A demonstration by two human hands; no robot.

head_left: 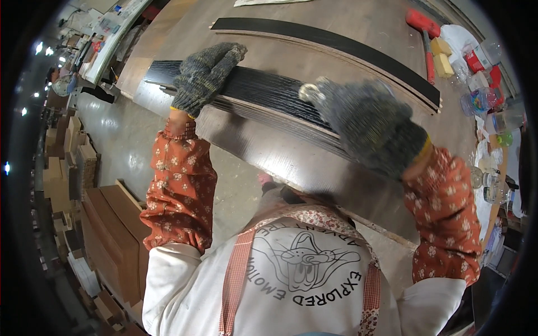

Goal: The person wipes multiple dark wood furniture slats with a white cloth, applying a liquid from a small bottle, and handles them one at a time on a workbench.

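Note:
A stack of long, narrow black boards (269,92) with a wood-grain face and brown edges lies along the near side of the brown table. My left hand (206,78), in a dark grey knit glove with a yellow cuff, is closed over the stack near its left end, fingers together and tips reaching past the far edge. At the right end my right hand (370,120), gloved alike with whitish fingertips, is closed over the boards and covers that end. Its palm side is hidden. Beyond the stack lies a separate long black strip (330,47) with small pegs at its ends.
On the far right of the table (246,140) lie a red mallet (423,25), yellow blocks (443,59) and plastic bottles (479,102). Brown panels (115,235) and cartons stand on the floor at left. A cluttered bench (115,42) runs along the far left.

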